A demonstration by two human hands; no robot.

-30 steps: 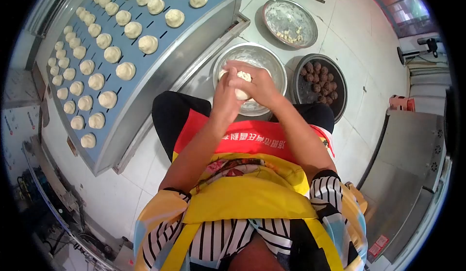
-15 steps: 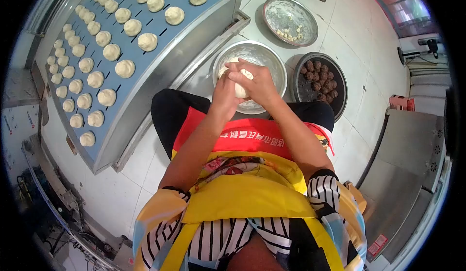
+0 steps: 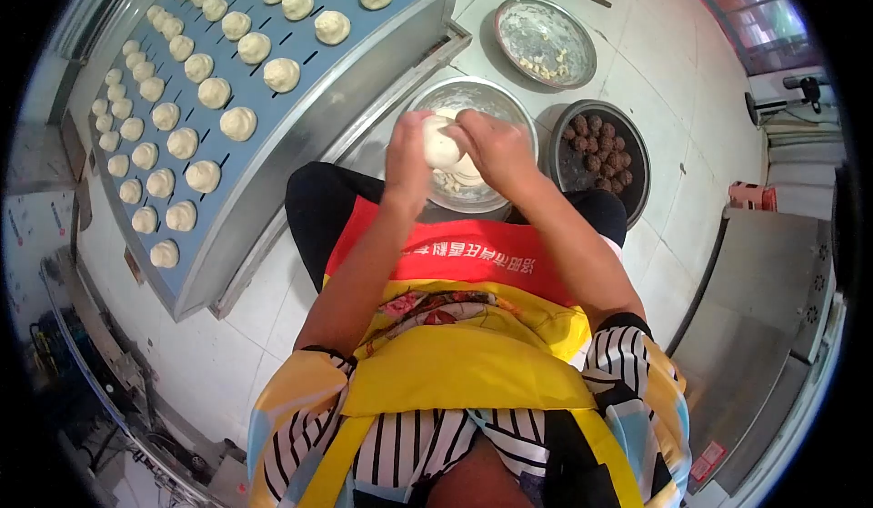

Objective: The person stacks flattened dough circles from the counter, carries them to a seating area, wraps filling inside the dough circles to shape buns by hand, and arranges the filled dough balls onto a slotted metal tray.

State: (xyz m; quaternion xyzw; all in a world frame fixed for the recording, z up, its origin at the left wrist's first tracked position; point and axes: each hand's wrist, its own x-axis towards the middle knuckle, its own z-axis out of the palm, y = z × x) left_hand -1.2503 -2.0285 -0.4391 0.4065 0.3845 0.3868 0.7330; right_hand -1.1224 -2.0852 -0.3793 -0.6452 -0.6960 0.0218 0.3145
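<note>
A smooth, round ball of white dough [image 3: 441, 142] is held above a metal basin [image 3: 525, 121]. My left hand [image 3: 409, 158] is wrapped round the ball's left side, with its thumb and fingers partly hidden. My right hand [image 3: 496, 151] is closed against the ball's right side, its fingers curled and pinching at the dough near the top. Below the hands, more pale dough [image 3: 466, 176] lies in the basin, partly covered by them.
To the left, a blue slotted tray [image 3: 273, 135] carries rows of shaped dough pieces [image 3: 238, 123]. On the right stands a dark basin [image 3: 644, 176] of brown filling balls [image 3: 596, 149]. Behind it, a shallow pan [image 3: 546, 30] holds dough scraps. A metal cabinet [image 3: 759, 281] stands at far right.
The hands were clasped together over the dough. Now they have drawn apart a little, and the ball shows round and smooth between them, with the dough in the basin exposed.
</note>
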